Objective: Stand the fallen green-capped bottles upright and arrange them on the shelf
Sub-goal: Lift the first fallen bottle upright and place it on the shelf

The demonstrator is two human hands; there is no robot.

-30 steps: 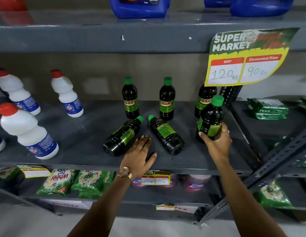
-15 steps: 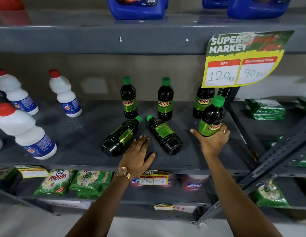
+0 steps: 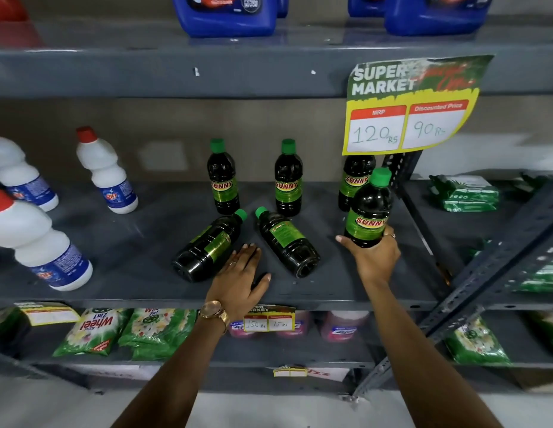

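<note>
Right hand [image 3: 372, 257] clamping the upright bottle [image 3: 368, 211] low on the shelf [image 3: 130, 242]; left hand [image 3: 241, 278] resting flat, fingers apart, between two fallen bottles. I'm judging them full, rigid, slick: grip mid-label.

So the right hand [image 3: 372, 257] is wrapped around the base of a dark green-capped plastic bottle with a "SUNNY" label [image 3: 369, 210], holding it upright at the right end of the grey metal shelf [image 3: 130, 251]. The left hand [image 3: 241, 278] lies flat, palm down, on the shelf between two fallen dark bottles: the left fallen one [image 3: 208, 247] and the right fallen one [image 3: 287, 242], caps pointing toward the back. Three matching bottles stand behind: one on the left [image 3: 222, 177], a middle one [image 3: 288, 179], and one partly hidden by a yellow-and-green price sign [image 3: 411, 103]. White red-capped bottles [image 3: 106, 171] sit off to the left.
</note>
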